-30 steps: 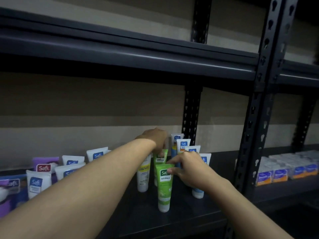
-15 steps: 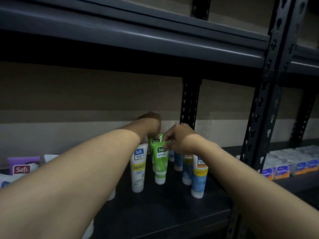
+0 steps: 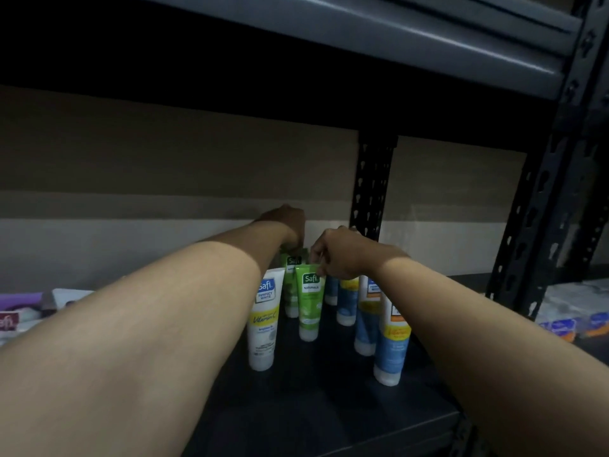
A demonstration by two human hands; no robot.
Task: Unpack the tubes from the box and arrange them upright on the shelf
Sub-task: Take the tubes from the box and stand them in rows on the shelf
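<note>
Both arms reach deep onto the dark shelf (image 3: 329, 410). My right hand (image 3: 342, 255) pinches the top edge of a green tube (image 3: 309, 301) that stands upright on its cap. My left hand (image 3: 286, 222) is closed over the top of a second green tube (image 3: 291, 285) standing just behind it. A white tube with a yellow band (image 3: 265, 324) stands to their left. Several blue and white tubes (image 3: 392, 344) stand upright in a row on the right, partly hidden by my right arm. No box is in view.
A black perforated upright (image 3: 372, 186) stands behind the tubes and a thicker one (image 3: 540, 225) at the right. Stacked small packs (image 3: 573, 315) fill the neighbouring bay. Purple and white packages (image 3: 23, 311) lie at far left. The upper shelf (image 3: 362, 37) hangs low overhead.
My right hand carried the front green tube from the shelf's near part back beside the other green tube. The view moved closer and lower; both hands stay on the tube tops.
</note>
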